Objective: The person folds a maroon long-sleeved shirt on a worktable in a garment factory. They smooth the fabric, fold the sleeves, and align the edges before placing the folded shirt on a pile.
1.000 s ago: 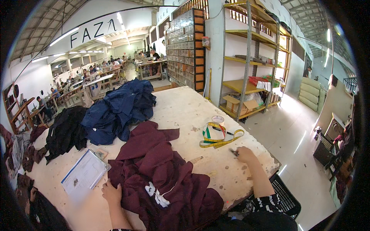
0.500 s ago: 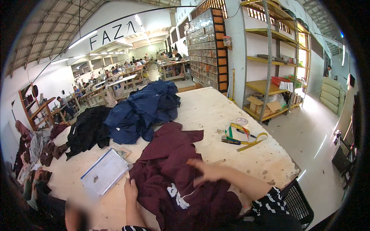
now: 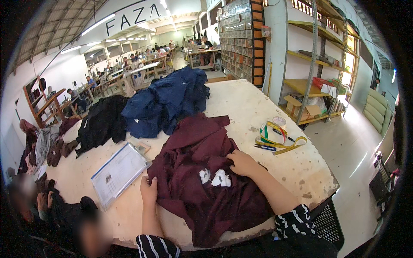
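Observation:
A maroon garment point(image 3: 195, 146) lies crumpled on the pale table in front of me. My left hand point(image 3: 149, 191) is closed on its left edge, thumb on top. On the far side of the white bits, my right hand point(image 3: 241, 163) has its fingers bent into the cloth at the garment's right side. Two small white bunched pieces point(image 3: 221, 178), perhaps ties or labels, rest on the maroon fabric between my hands. Left of the garment lies a clear document sleeve point(image 3: 119, 172) with a printed sheet inside.
Navy garments point(image 3: 165, 103) and a black garment point(image 3: 101, 122) are piled at the far left. A tape measure point(image 3: 288, 148), a tape roll point(image 3: 279, 121) and dark-blue snips point(image 3: 264, 146) lie at the right. People sit at the left edge; a black crate point(image 3: 329, 223) stands beside the table's near-right corner.
My right hand, spread above the garment before, has come down and taken hold of its right side. The white pieces now lie more spread apart. My left hand keeps its hold; the view has shifted.

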Demonstrator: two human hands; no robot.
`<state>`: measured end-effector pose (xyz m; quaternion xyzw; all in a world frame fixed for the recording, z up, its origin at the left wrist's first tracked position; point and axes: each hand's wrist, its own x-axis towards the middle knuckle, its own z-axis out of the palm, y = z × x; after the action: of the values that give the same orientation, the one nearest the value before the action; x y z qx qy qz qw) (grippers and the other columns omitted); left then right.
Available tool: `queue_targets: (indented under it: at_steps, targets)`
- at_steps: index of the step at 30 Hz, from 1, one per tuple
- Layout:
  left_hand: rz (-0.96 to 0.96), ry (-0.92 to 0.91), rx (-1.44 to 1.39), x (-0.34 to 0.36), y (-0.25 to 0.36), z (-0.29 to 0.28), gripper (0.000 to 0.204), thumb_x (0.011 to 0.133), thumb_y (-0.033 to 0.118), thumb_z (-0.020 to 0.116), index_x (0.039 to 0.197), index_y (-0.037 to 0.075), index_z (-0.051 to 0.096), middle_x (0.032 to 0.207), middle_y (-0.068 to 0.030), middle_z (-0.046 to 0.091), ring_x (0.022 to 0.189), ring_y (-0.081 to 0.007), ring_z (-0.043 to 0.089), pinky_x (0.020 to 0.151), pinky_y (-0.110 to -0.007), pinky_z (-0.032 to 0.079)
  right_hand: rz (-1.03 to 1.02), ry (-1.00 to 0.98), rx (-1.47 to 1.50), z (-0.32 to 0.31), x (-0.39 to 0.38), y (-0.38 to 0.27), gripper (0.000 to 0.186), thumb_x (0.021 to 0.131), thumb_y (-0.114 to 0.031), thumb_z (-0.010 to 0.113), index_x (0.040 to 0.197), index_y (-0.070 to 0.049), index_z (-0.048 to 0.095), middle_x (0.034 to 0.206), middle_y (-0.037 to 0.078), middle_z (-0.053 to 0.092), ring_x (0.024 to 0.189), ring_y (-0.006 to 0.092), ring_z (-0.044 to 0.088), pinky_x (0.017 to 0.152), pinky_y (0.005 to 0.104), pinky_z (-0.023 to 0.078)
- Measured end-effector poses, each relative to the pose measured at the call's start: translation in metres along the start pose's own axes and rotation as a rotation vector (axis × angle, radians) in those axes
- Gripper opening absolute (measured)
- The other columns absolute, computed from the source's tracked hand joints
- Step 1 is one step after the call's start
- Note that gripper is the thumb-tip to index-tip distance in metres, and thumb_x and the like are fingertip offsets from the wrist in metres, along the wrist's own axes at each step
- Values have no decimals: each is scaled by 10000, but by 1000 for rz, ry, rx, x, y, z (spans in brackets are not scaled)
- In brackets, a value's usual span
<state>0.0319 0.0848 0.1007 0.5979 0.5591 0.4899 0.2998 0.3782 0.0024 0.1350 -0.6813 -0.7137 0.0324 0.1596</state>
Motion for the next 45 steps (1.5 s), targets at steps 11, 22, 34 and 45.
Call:
queue_targets:
  at_steps: [11,22,34,45]
  targets:
    - [27,172,-770,2,21,-12,355,909,283,483,1084,-16,559,1043,-116,591,958,-196,548,902,-322,396,-44,64,-66,-4,-49,-62,580,723,-318,683,1219,-95,480,1202,168,472,1118,390,443,924,436,404]
    - [-92,-457,-814,11,155,-37,534,901,337,510,1311,15,398,1251,-143,507,1084,-221,534,920,-361,408,359,317,355,-17,16,49,261,830,-127,567,1064,-13,566,1017,208,603,951,296,601,829,370,458]
    - [61,-175,948,-17,44,-11,610,696,423,695,1222,166,524,1380,-158,362,1235,-352,378,976,-539,325,-124,-113,-8,-6,-58,-2,267,706,-91,613,967,-39,633,1023,162,613,936,335,585,831,414,473]
    - [78,-77,580,-36,18,-53,415,742,294,683,1019,-4,599,997,-181,581,934,-313,569,828,-377,453,360,95,251,-33,-31,32,465,761,-397,644,1028,-16,622,969,169,639,915,311,607,794,368,473]
